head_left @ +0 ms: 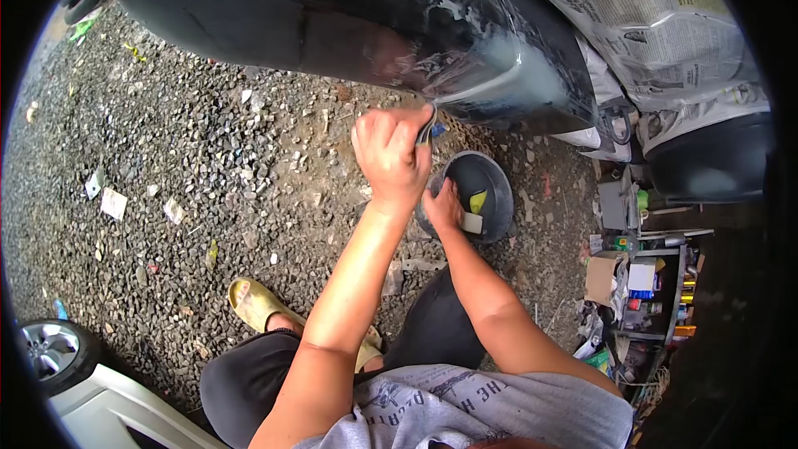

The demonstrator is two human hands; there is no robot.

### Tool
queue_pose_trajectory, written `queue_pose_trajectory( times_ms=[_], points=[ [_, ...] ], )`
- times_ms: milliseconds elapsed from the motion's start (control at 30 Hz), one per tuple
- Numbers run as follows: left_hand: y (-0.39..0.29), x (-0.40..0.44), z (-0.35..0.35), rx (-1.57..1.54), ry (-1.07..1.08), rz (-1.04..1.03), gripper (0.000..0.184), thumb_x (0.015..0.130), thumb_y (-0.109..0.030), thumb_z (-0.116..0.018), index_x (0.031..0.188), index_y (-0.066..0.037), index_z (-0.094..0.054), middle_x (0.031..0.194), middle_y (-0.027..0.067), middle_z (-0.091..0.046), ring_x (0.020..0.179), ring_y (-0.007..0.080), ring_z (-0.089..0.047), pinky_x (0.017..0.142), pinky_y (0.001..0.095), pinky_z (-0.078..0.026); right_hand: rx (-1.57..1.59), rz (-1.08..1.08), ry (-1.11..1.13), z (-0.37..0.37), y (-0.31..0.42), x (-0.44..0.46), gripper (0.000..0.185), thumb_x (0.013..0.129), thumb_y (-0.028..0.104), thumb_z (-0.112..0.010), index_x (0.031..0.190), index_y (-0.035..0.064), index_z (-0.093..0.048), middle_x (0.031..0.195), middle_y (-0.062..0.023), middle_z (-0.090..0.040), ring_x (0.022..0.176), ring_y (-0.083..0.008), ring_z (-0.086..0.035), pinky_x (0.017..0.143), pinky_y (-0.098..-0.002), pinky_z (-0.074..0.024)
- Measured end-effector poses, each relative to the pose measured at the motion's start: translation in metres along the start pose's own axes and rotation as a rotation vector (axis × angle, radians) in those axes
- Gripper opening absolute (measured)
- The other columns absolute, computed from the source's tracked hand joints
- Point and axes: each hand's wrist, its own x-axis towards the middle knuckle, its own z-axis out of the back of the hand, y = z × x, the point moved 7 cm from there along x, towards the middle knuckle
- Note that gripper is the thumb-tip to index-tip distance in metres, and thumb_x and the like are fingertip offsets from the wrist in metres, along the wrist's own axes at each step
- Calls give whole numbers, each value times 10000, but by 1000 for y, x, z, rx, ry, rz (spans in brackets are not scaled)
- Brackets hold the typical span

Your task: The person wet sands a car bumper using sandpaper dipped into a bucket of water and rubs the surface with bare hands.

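Just up and to the left of the round black bucket [501, 173] in the head view, the left hand [391, 150] is curled up like a fist. Its fingers are pressed together and bent, and they pinch a thin dark sheet [426, 126]. The sheet is folded and pokes out on the side of the fist toward the bucket, next to the fingertips. The fist is right by the edge of a big, dark, shiny panel [316, 21]. It is hard to tell if the sheet touches the panel. Up past the bucket, the panel has a pale, smeary patch [499, 75] on it

The right hand [443, 204] is at the left rim of the bucket. Its fingers are bent and close together, but I can't tell if they grip the rim. In the bucket, near that hand, are a small pale block [471, 223] and a bright yellow-green thing [477, 202].

Left of the bucket there are lots of little gray stones [208, 133]. Down and to the left of it is a yellowish sandal [256, 303] on a foot. Up and to the right of the bucket, newspaper [665, 46] covers something big. Right of the bucket, and a bit lower, is a messy shelf [644, 335] full of things
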Motion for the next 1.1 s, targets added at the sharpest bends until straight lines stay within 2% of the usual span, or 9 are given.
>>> queue_pose_trajectory(
  times_ms=[67, 200, 500, 733, 767, 900, 967, 1033, 1100],
  points=[
    [-6, -12, 1, -58, 21, 31, 319, 679, 11, -741, 961, -137, -722, 1038, 38, -692, 987, 273, -609, 900, 411, -446, 100, 91, -48, -14, -11, 8, 737, 932, 502, -622, 1461, 14, -461, 1527, -243, -475, 1347, -421, -520, 1093, -495, -452],
    [-68, 13, -6, -304, 107, -122, 221, 733, -71, -763, 947, -105, -720, 1497, 241, -523, 1376, 441, -506, 1151, 528, -395, 150, 105, 1, -6, -9, 3, 700, 942, 513, -598, 1436, 32, -475, 1513, -251, -483, 1330, -432, -530, 1072, -507, -463],
    [-62, -12, -34, -19, 328, -154, 201, 785, -77, -716, 985, -84, -731, 1644, 259, -329, 1546, 404, -292, 1244, 594, -213, 175, 15, 222, 64, 40, -27, 671, 955, 534, -561, 1416, 57, -463, 1490, -264, -495, 1302, -452, -544, 1038, -531, -475],
    [-40, -22, -22, -222, 299, -57, 253, 733, -33, -730, 981, -82, -724, 1614, 257, -387, 1495, 426, -379, 1217, 585, -293, 224, -12, 256, 75, 51, -27, 649, 964, 551, -533, 1400, 76, -453, 1472, -273, -504, 1280, -468, -554, 1012, -550, -485],
    [-43, -14, -11, -250, 169, -50, 304, 727, 42, -714, 1011, -65, -710, 1481, 242, -553, 1359, 410, -545, 1141, 522, -422, 225, -27, 231, 74, 47, -23, 668, 961, 548, -541, 1415, 66, -452, 1480, -275, -497, 1297, -464, -541, 1031, -543, -473],
    [-35, -2, 3, -348, 15, 97, 267, 848, 65, -722, 1096, -26, -683, 1086, 151, -737, 963, 279, -730, 871, 358, -571, 246, -93, 151, 34, 20, -10, 744, 949, 540, -574, 1473, 27, -445, 1511, -282, -468, 1365, -449, -489, 1108, -516, -426],
    [-32, -8, -2, -437, 95, 301, 243, 883, 32, -728, 1116, -19, -681, 1063, 138, -738, 939, 238, -726, 849, 338, -570, 310, 26, 29, -16, -13, 12, 801, 934, 503, -631, 1522, 7, -410, 1534, -285, -446, 1412, -451, -438, 1178, -494, -361],
    [-29, -17, -8, -453, 214, 424, 221, 935, -40, -725, 1148, -1, -677, 1048, 131, -733, 959, 167, -704, 835, 298, -556, 723, 172, 53, -30, -32, 36, 687, 940, 286, -691, 1505, -4, -429, 1514, -249, -479, 1410, -386, -453, 1168, -459, -372],
    [-16, -38, -25, -605, 411, 786, 301, 967, -121, -707, 1237, -9, -633, 1119, 105, -708, 995, 187, -688, 852, 294, -540, 1147, 159, 87, 27, -4, -11, 614, 947, 122, -646, 1507, 9, -422, 1534, -203, -458, 1410, -320, -456, 1154, -432, -387]
  ],
)
